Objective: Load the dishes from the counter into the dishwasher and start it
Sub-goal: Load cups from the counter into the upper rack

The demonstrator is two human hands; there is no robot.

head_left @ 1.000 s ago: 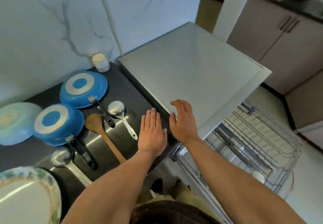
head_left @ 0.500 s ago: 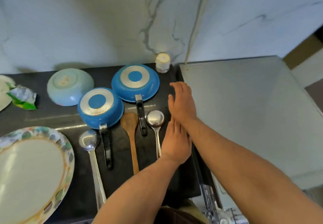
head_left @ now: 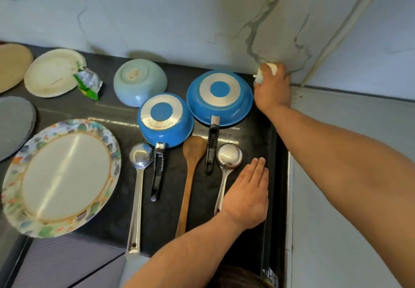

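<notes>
The head camera looks down on a dark stone counter full of dishes. The right hand reaches to the back of the counter, by the marble wall, and its fingers curl around a small white round pot. The fingers hide most of the pot, so it is hard to tell just what it is. The pot sits just beside the upside-down blue frying pan. The left hand lies flat near the front of the counter, fingers straight and close together. It is right next to the handle of the shiny steel ladle on the right, but I cannot tell if they touch. To the left of that ladle lie a brown wooden spoon, an upside-down blue saucepan and a second shiny steel ladle. Farther left, well away from both hands, are an upside-down pale blue bowl and a big white plate with a colourful rim. A round cream plate has a crumpled green wrapper at its edge. A tan plate and a grey plate are cut off by the left edge. The grey-white top of the dishwasher is under the right arm.
</notes>
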